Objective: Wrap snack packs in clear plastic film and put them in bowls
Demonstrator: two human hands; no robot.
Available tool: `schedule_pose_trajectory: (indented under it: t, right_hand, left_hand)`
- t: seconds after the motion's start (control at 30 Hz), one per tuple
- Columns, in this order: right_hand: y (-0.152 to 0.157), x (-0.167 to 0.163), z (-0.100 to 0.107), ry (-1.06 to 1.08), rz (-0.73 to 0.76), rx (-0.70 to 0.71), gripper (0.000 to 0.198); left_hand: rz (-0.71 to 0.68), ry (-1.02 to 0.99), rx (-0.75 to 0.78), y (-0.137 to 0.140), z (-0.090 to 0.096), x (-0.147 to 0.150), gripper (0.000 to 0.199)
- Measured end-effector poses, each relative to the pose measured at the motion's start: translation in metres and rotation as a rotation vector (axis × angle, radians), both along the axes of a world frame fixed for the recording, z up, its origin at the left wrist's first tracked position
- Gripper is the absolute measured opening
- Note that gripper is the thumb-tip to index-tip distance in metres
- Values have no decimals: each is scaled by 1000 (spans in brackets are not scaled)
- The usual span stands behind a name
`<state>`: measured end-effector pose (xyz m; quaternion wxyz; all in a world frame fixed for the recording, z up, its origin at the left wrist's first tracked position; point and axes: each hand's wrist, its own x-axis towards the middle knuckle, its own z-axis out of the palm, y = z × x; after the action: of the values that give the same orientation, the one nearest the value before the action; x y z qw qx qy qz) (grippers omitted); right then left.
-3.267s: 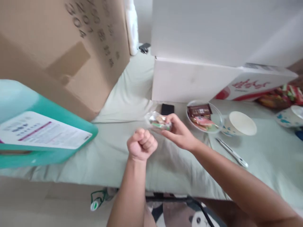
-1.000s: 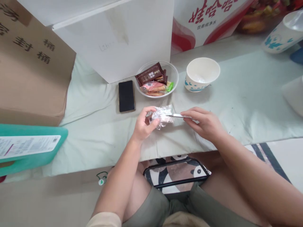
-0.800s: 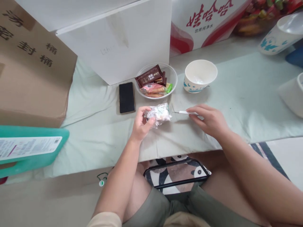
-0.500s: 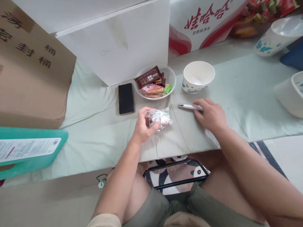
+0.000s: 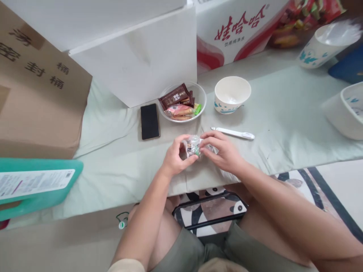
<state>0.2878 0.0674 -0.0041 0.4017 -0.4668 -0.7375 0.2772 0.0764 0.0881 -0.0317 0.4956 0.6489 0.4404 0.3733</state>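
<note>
My left hand (image 5: pixel 176 155) grips a crinkled clear plastic bundle (image 5: pixel 193 147) from its left side; what is wrapped inside is too small to make out. Against the bundle's right side are the fingers of my right hand (image 5: pixel 219 149), bent and pressed onto the plastic. A white utility knife (image 5: pixel 235 133) lies on the cloth just beyond my right hand, touched by neither hand. Behind the bundle stands a clear plastic bowl (image 5: pixel 202 109) with several wrapped snacks, brown and pink ones among them. To its right is a white paper bowl (image 5: pixel 232 90).
A black phone (image 5: pixel 150 121) lies left of the snack bowl. White boxes (image 5: pixel 159 60) and a red-and-white carton (image 5: pixel 235 34) line the back. On the left are a cardboard box (image 5: pixel 48 102) and a green container (image 5: pixel 70 177). Paper cups (image 5: pixel 312 54) stand at the right.
My right hand has let go of the utility knife, leaving it on the cloth, and moved left onto the plastic bundle. My left hand still holds the bundle.
</note>
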Motion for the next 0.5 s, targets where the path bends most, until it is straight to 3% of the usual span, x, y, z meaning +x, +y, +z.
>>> schedule_pose_trajectory:
  t: [0.13, 0.27, 0.4, 0.5]
  right_hand:
    - [8, 15, -4, 83, -136, -110, 10]
    - [10, 31, -8, 25, -289, -120, 20]
    - [10, 37, -10, -48, -289, -78, 27]
    - [12, 38, -12, -70, -302, -58, 28]
  left_hand:
    - [60, 97, 87, 2, 0, -8, 59]
    - [114, 120, 229, 5, 1, -13, 50]
    - [117, 221, 377, 8, 1, -9, 56]
    - [158, 357, 487, 9, 1, -6, 40]
